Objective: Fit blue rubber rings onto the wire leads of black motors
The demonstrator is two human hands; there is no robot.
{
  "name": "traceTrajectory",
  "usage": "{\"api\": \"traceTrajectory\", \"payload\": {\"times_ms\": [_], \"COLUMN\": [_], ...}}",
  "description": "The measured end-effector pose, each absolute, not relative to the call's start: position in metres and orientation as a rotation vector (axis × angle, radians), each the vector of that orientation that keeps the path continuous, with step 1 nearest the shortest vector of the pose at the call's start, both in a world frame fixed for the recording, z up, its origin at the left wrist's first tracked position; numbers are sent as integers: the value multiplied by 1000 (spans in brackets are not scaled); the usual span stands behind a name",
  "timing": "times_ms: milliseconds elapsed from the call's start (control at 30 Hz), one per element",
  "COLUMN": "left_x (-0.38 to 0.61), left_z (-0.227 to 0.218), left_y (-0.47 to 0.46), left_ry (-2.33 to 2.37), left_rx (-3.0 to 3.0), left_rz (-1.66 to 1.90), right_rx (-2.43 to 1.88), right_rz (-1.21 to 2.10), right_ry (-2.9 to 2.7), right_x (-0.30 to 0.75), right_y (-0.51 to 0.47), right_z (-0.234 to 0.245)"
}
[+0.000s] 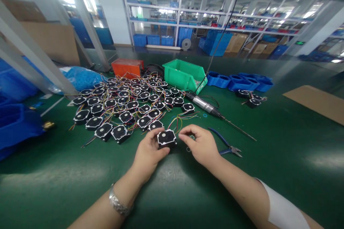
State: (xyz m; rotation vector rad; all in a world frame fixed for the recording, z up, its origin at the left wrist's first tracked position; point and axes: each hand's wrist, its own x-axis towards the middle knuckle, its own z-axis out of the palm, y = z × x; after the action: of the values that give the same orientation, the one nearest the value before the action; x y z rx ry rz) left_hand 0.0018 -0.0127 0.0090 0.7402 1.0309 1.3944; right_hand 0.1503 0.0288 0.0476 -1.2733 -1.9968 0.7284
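Observation:
My left hand (147,154) grips a small black motor-like unit (166,139) with a white-edged top, a round pale spot and coloured wires at its far side. Thumb and fingers hold it from the left, just above the green table. To its right is my right hand (201,145), thumb and index finger pinched together close to the unit's corner. Whatever may be between those fingertips is too small to make out. Below the right fingers, a small pale ring (188,149) lies on the table. Blue-handled cutters (228,146) rest right of that hand.
Many similar wired units (123,99) cover the table's left and middle. Behind them stand an orange box (127,68) and a green bin (182,69). An electric screwdriver (205,105) with a long bit lies to the right, blue trays (243,82) beyond. Blue bins (20,125) line the left edge.

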Motion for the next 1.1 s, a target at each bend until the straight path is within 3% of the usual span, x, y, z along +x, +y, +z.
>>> {"api": "traceTrajectory", "payload": {"times_ms": [300, 700, 967, 1100], "left_x": [6, 1, -4, -3], "left_z": [13, 13, 11, 11], "left_y": [-18, -15, -11, -11], "left_ry": [792, 775, 752, 741], "left_rx": [626, 569, 480, 440], "left_rz": [1283, 1289, 1274, 1237], "right_rx": [-1353, -1048, -1912, -1969], "right_rz": [863, 585, 397, 431], "right_ry": [-1914, -2313, -2166, -2348], "right_x": [151, 155, 195, 206], "right_y": [33, 34, 84, 95], "right_z": [46, 43, 65, 57]}}
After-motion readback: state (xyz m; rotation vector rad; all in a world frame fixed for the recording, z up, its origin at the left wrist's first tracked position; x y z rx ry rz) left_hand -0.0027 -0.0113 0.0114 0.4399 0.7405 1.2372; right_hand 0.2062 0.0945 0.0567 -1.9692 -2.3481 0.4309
